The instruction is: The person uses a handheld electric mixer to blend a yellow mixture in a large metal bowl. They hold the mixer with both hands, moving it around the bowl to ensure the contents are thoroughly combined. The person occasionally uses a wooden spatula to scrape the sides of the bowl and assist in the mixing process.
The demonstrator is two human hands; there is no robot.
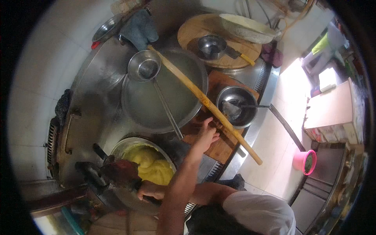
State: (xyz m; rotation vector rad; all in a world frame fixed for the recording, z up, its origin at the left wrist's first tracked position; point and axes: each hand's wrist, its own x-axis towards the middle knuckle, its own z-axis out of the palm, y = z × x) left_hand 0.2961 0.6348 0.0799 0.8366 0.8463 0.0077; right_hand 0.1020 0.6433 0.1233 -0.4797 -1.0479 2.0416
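Note:
My left hand (206, 138) reaches out, fingers apart and partly bent, just short of a long wooden pole (203, 101); I see nothing in it. The pole lies slantwise over the rim of a large metal basin (164, 105) of cloudy liquid. Lower down, my right hand (150, 191) is closed around the black handle of a dark, reddish-bodied power tool (122, 172). Beside and partly behind this tool is a metal pot (121, 145) holding thick yellow dough or batter (150, 162). My left forearm crosses over my right one.
A long-handled metal ladle (144, 66) rests across the basin. A metal bowl (250, 119) with a long-handled tool stands at right. Behind, a round wooden board (192, 31) carries a saucepan (211, 47) and a pale tub (246, 29). A pink bucket (297, 161) stands farther right.

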